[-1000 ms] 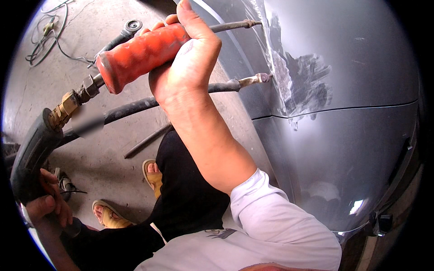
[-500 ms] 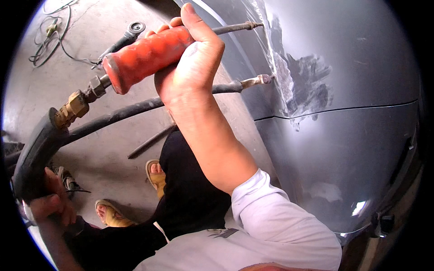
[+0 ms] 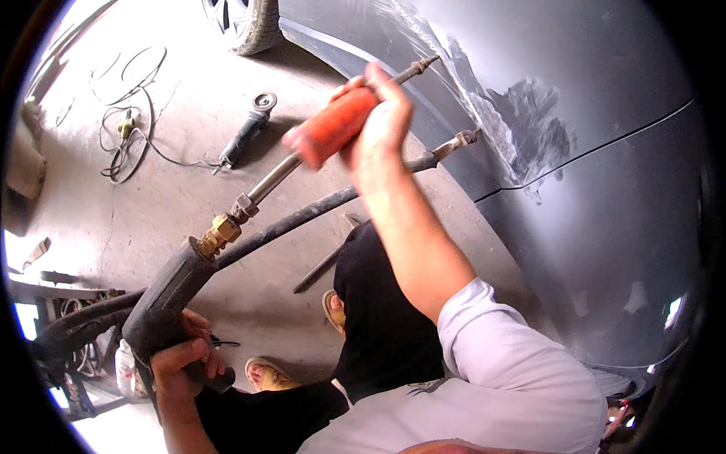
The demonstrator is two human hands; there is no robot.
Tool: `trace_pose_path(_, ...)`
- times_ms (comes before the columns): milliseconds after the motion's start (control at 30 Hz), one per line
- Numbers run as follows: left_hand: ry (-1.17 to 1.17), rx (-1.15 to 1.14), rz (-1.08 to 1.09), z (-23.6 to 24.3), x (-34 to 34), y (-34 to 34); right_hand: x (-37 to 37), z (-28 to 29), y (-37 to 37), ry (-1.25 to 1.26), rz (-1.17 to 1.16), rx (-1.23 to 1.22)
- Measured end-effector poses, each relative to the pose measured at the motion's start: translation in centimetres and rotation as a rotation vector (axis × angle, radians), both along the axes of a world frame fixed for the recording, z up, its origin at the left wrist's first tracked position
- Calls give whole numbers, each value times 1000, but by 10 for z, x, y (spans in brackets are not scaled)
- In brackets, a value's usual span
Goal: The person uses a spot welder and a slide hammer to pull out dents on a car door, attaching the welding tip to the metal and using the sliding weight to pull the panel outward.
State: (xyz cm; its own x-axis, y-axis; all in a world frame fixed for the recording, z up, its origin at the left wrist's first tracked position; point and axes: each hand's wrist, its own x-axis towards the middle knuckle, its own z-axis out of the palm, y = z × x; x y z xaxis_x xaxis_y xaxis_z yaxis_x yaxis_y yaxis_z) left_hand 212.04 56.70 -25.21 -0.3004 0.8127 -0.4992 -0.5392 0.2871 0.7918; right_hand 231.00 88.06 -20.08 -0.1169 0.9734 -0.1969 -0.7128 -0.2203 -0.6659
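My right hand is wrapped round the red sliding grip of a slide-hammer dent puller. The grip is smeared by motion partway along the steel rod. The puller's thin tip meets the whitish, scraped crease in a dark grey car panel. At the other end, my left hand holds the puller's black pistol-shaped handle, joined to the rod by a brass fitting. A thick black cable runs beneath, its metal end lug against the panel.
An angle grinder lies on the concrete floor with its looped cord. A dark bar lies near my sandalled feet. A car wheel is at the top; a cluttered rack stands at lower left.
My right hand and the red grip have slid along the rod, away from the brass fitting toward the panel. The view has shifted, bringing the wheel and more of the handle into sight.
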Motion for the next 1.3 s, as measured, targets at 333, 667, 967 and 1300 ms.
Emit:
trace_pose_path(333,453,38,88,-43,-15,-17,-15,-25,-33,191,223,71)
trace_pose_path(667,-2,-8,23,-15,-15,-2,-6,-26,1,119,11,153)
trace_pose_path(967,-21,-46,59,-8,-8,4,-6,-26,1,143,15,153)
trace_pose_path(1300,-62,-9,61,-6,-5,8,-2,-30,3,98,59,173)
